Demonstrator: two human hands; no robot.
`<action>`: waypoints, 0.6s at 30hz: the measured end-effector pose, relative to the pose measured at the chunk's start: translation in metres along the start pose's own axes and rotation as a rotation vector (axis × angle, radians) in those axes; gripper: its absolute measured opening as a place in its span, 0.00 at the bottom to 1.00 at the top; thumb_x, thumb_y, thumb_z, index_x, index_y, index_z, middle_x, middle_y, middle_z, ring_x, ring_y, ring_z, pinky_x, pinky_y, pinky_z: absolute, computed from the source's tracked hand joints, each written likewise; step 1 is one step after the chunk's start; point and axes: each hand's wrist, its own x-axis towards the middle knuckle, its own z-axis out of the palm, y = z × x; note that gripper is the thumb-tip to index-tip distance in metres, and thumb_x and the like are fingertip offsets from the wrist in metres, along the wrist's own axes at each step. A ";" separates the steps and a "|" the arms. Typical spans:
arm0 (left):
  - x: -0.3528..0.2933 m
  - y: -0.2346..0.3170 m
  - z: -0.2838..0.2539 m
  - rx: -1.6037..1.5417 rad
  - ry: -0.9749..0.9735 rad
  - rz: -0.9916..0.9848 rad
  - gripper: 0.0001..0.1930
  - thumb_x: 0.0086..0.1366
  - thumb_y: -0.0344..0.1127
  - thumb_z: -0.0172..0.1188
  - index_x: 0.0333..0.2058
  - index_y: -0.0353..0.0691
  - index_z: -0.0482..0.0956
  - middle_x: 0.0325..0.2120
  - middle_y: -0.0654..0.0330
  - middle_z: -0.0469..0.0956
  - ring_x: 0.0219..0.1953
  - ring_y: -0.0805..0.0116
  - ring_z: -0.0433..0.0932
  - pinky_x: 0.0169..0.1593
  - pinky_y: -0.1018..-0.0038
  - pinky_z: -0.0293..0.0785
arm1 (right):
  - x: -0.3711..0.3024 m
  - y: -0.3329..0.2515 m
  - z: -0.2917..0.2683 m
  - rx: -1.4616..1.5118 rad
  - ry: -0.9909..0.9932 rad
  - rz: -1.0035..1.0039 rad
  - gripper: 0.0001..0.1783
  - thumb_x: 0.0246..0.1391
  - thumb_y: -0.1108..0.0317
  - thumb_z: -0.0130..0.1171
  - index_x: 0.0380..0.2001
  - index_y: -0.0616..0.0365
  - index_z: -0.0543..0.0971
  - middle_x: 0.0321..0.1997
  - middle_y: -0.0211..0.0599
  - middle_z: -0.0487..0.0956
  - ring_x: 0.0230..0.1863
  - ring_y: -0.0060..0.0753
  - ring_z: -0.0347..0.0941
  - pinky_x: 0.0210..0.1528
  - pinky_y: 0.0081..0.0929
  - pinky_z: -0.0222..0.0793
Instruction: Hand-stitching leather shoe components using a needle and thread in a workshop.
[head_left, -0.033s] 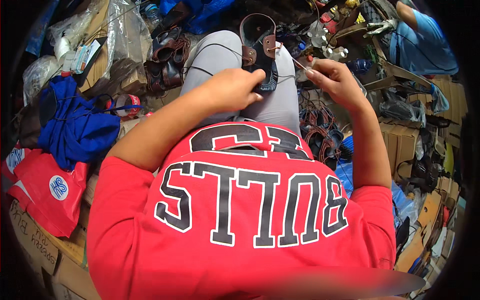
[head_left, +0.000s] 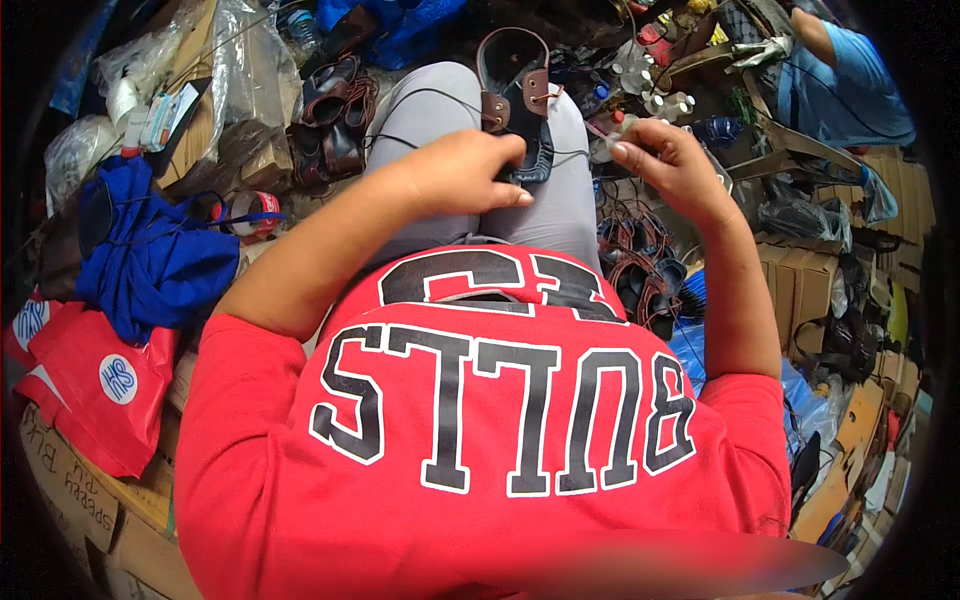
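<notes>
A dark leather shoe [head_left: 537,158] with brown eyelet flaps and a brown-edged collar is propped between my knees, its toe toward me. My left hand [head_left: 462,172] is beside the toe, thumb stretched out and apart from the bent index finger; its other fingers are partly hidden. To the right of the shoe, my right hand [head_left: 676,165] is closed in a pinch on a slim, pale tool [head_left: 598,131], too blurred to name exactly. A black cord [head_left: 432,90] loops over my left knee, and a strand runs near the shoe's toe.
Dark-brown shoes lie left of my knees [head_left: 335,110] and more pieces sit by my right thigh [head_left: 640,255]. Bottles [head_left: 668,104], cardboard [head_left: 800,290], blue cloth [head_left: 150,240] and a red bag [head_left: 110,390] crowd around. Another person's blue-clothed part [head_left: 845,90] is at upper right.
My left thumb has spread away from the index finger. The slim tool has moved slightly and its thin shaft shows less plainly. The shoe stays almost in place.
</notes>
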 end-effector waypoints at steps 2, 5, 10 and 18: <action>0.015 -0.012 -0.017 -0.388 0.027 -0.080 0.16 0.53 0.38 0.62 0.39 0.36 0.75 0.33 0.50 0.79 0.38 0.60 0.79 0.42 0.69 0.72 | 0.003 0.015 0.011 -0.044 0.045 -0.187 0.08 0.51 0.72 0.59 0.35 0.61 0.79 0.31 0.33 0.76 0.32 0.22 0.70 0.36 0.21 0.66; 0.045 -0.038 -0.029 -0.149 0.264 -0.078 0.19 0.50 0.34 0.64 0.42 0.38 0.75 0.35 0.54 0.79 0.40 0.69 0.77 0.46 0.72 0.71 | 0.008 0.017 0.027 -0.098 0.080 -0.203 0.09 0.50 0.73 0.58 0.37 0.58 0.80 0.28 0.34 0.74 0.31 0.25 0.71 0.35 0.22 0.66; 0.079 -0.048 -0.019 -0.136 0.240 0.013 0.29 0.44 0.36 0.69 0.47 0.41 0.71 0.40 0.55 0.77 0.44 0.62 0.75 0.50 0.71 0.68 | 0.020 0.025 0.038 -0.162 0.099 -0.125 0.10 0.49 0.73 0.57 0.36 0.56 0.81 0.28 0.36 0.73 0.29 0.27 0.72 0.32 0.23 0.67; 0.091 -0.049 -0.018 -0.052 0.115 0.018 0.22 0.43 0.38 0.71 0.39 0.39 0.78 0.38 0.58 0.78 0.41 0.68 0.75 0.47 0.75 0.68 | 0.025 0.017 0.039 -0.246 0.045 -0.016 0.11 0.47 0.72 0.57 0.35 0.56 0.82 0.30 0.39 0.75 0.29 0.32 0.74 0.33 0.24 0.69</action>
